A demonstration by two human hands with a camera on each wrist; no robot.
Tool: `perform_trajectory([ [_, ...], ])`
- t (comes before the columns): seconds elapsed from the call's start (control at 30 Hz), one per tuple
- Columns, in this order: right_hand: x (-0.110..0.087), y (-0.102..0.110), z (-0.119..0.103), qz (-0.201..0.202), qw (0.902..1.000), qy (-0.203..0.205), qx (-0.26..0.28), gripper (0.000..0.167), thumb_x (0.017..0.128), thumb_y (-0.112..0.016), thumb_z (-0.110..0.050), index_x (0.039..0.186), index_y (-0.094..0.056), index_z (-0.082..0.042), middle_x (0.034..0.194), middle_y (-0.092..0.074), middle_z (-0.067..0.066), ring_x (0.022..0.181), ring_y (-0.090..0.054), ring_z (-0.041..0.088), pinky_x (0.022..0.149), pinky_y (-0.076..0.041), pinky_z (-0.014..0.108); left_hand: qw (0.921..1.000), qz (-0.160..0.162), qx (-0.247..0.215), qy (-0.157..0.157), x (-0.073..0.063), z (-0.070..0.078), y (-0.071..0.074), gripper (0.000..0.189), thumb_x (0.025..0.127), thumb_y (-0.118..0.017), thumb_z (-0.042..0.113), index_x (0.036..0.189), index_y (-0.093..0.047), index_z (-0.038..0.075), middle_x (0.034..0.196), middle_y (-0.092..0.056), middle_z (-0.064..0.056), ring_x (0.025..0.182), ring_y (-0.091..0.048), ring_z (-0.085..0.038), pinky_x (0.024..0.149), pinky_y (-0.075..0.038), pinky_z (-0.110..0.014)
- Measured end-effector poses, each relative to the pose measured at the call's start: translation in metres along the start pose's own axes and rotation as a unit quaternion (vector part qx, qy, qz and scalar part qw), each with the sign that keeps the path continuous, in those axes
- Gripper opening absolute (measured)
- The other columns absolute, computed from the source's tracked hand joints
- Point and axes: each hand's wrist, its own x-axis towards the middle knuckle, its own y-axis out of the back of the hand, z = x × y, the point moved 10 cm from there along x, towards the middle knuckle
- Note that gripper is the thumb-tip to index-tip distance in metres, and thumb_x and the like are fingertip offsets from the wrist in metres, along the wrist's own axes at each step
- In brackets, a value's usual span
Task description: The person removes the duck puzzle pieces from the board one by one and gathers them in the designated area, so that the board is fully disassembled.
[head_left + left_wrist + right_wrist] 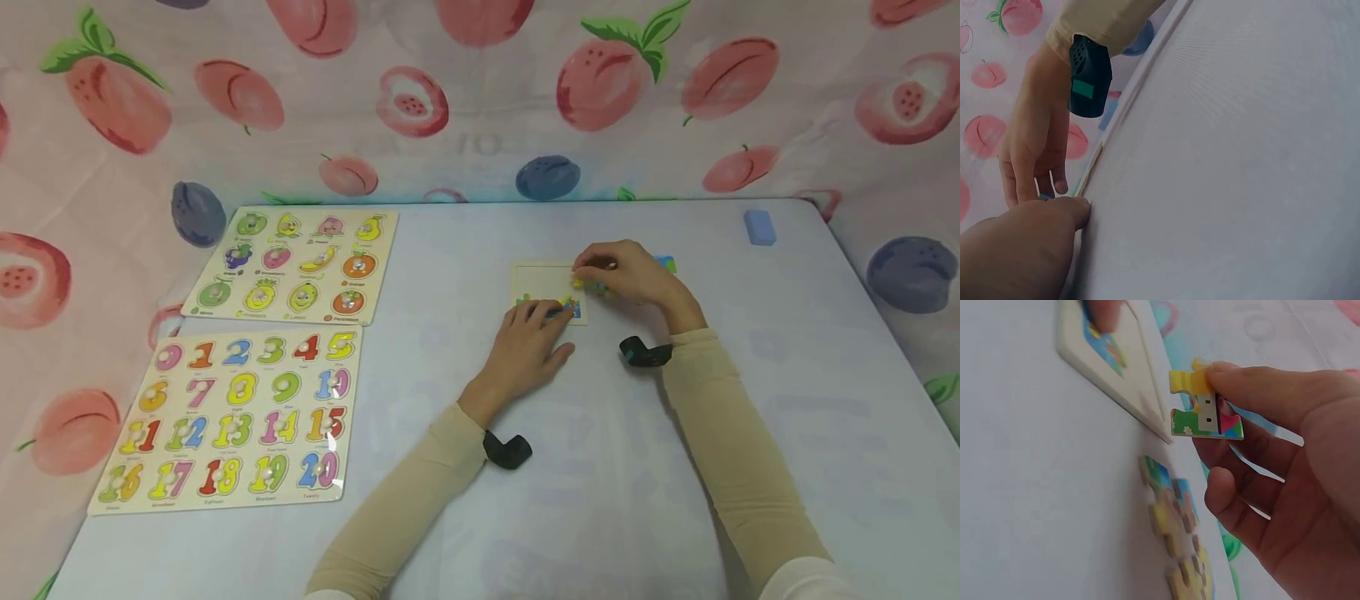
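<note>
In the head view a small pale puzzle tray (542, 275) lies flat on the table, with some coloured pieces fitted along its near side. My left hand (525, 343) rests over that near edge, its fingers stretched onto the pieces. Above the tray's right side, my right hand (628, 271) pinches a jigsaw piece (1200, 419) between thumb and fingers. Yellow, green and white show on that piece, held clear of the tray in the right wrist view. Several loose jigsaw pieces (1169, 519) lie beside the tray, partly hidden under the right hand in the head view.
On the table's left lie a fruit peg board (288, 271) and, nearer, a number peg board (251, 492). A blue block (760, 227) sits at the far right. Behind the table hangs a fruit-print cloth (480, 92).
</note>
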Motion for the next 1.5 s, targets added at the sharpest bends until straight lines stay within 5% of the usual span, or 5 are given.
perform_trajectory([
  [0.4, -0.012, 0.018, 0.025, -0.004, 0.9985, -0.055, -0.003, 0.028, 0.092, -0.06, -0.037, 0.106, -0.071, -0.016, 0.105, -0.068, 0.004, 0.085, -0.056, 0.014, 0.071, -0.045, 0.024, 1.0, 0.0, 0.001, -0.001, 0.0, -0.002, -0.003, 0.049, 0.096, -0.048, 0.043, 0.14, -0.047, 0.021, 0.139, -0.045, 0.002, 0.13, -0.037, -0.022, 0.11, -0.03, -0.04],
  [1.0, -0.03, 0.043, 0.038, 0.015, 0.9952, -0.093, 0.025, 0.019, 0.089, -0.065, -0.022, 0.1, -0.064, -0.006, 0.095, -0.065, 0.009, 0.083, -0.057, 0.013, 0.074, -0.042, 0.017, 0.9999, -0.005, -0.013, 0.004, -0.001, -0.001, -0.001, 0.049, 0.096, -0.049, 0.041, 0.14, -0.046, 0.02, 0.14, -0.045, 0.001, 0.131, -0.037, -0.023, 0.112, -0.029, -0.041],
  [1.5, -0.044, 0.054, 0.076, 0.001, 0.9896, -0.144, 0.008, 0.033, 0.088, -0.065, -0.038, 0.107, -0.064, -0.012, 0.096, -0.065, 0.001, 0.084, -0.055, 0.011, 0.072, -0.044, 0.019, 0.9997, 0.006, -0.023, -0.002, -0.001, 0.001, 0.004, 0.048, 0.096, -0.05, 0.039, 0.139, -0.048, 0.018, 0.139, -0.047, -0.001, 0.13, -0.038, -0.024, 0.111, -0.03, -0.042],
])
